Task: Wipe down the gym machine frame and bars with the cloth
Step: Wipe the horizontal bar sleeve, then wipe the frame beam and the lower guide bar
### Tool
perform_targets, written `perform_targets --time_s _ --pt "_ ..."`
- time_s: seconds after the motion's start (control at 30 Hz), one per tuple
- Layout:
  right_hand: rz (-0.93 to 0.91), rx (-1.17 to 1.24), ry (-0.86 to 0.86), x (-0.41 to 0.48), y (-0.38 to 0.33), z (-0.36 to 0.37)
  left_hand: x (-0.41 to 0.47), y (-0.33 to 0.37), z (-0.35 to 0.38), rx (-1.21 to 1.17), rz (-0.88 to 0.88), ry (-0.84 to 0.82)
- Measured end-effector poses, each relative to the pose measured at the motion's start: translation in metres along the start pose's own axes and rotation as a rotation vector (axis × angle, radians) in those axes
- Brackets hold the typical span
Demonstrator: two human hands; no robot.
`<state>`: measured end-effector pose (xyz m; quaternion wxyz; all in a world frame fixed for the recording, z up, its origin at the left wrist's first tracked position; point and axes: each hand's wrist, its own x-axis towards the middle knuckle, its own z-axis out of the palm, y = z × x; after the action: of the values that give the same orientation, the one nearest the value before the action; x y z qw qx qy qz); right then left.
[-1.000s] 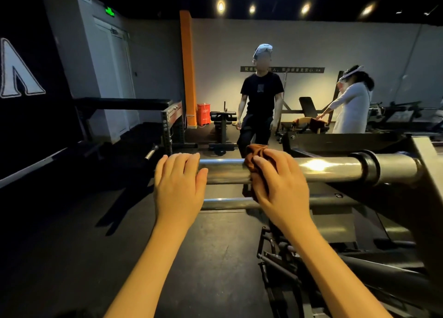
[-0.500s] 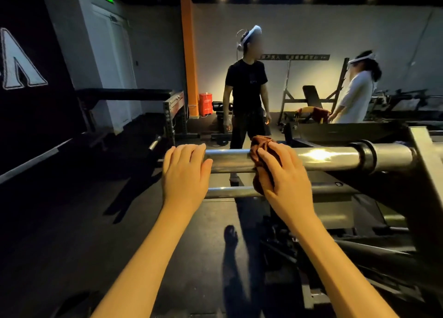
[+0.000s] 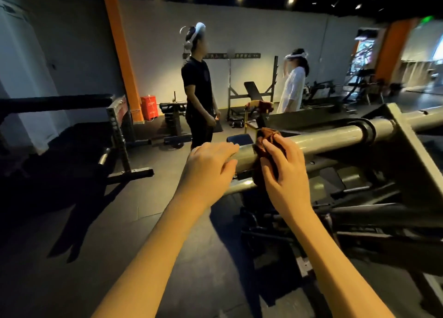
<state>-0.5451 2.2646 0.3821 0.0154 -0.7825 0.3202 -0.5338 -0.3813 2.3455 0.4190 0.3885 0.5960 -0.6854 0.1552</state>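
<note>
Cloth (image 3: 265, 136), a rust-brown rag, is draped over the thick bar (image 3: 330, 139) of the gym machine near its free left end, hanging down the near side towards the thinner bar (image 3: 239, 186) below. The right hand (image 3: 284, 174) clamps it there, fingers bent over the fabric and pressing it onto the metal. The left hand (image 3: 211, 165) sits just beside it on the very end of the same bar, fingers curved over the top as a brace; the two hands are close but not touching. As a judgement, the job is in its wiping stage and far from finished: the cloth covers only a short stretch of one bar. Nothing on the grey surface tells wiped metal from unwiped, so how much of this bar is already done cannot be read. What seems left is the run to the right up to the dark collar (image 3: 366, 128), the sleeve beyond it, the thinner bar, the angled frame plate (image 3: 407, 159) and the dark struts low on the right. Two people stand well apart in the background, clear of the work.
</note>
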Motion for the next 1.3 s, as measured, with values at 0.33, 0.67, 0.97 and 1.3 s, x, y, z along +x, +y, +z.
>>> perform_targets --time_s 0.33,0.67,0.97,1.3 --pt "0.179 -0.017 0.203 -0.003 -0.023 0.021 -0.007 -0.033 0.022 -0.548 0.043 0.133" --pt "0.169 -0.05 0.228 -0.007 -0.054 0.034 -0.007 -0.046 0.027 -0.721 0.142 0.137" --pt "0.31 -0.1 0.238 -0.001 -0.068 0.033 0.008 -0.061 0.039 -0.96 0.244 0.132" --pt "0.747 -0.261 0.475 0.039 -0.12 0.05 0.083 -0.124 0.081 -1.636 0.642 -0.589"
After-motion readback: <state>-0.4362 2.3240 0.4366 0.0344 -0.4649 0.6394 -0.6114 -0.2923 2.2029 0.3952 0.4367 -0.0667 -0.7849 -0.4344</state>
